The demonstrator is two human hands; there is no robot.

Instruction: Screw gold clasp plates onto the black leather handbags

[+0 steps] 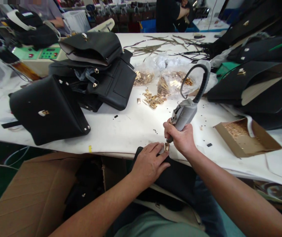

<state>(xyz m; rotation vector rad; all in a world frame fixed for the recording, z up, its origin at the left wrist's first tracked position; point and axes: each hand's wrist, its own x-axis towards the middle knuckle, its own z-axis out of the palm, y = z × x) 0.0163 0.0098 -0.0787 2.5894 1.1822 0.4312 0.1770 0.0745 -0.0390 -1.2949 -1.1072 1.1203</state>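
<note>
My right hand is wrapped round a grey electric screwdriver, whose tip points down at a small gold metal buckle plate. That plate lies on the flap of a black leather bag, which rests over my lap against the table edge. With fingers spread, my left hand lies flat on the flap, its fingertips beside the gold plate. Whether the tip touches a screw is too small to tell. A pile of loose gold plates lies further back on the table.
Black bags are stacked at left, more bags at right. Plastic bags of gold parts stand behind the pile. An open cardboard box holds small screws. A large carton is below left. Other people are at the back.
</note>
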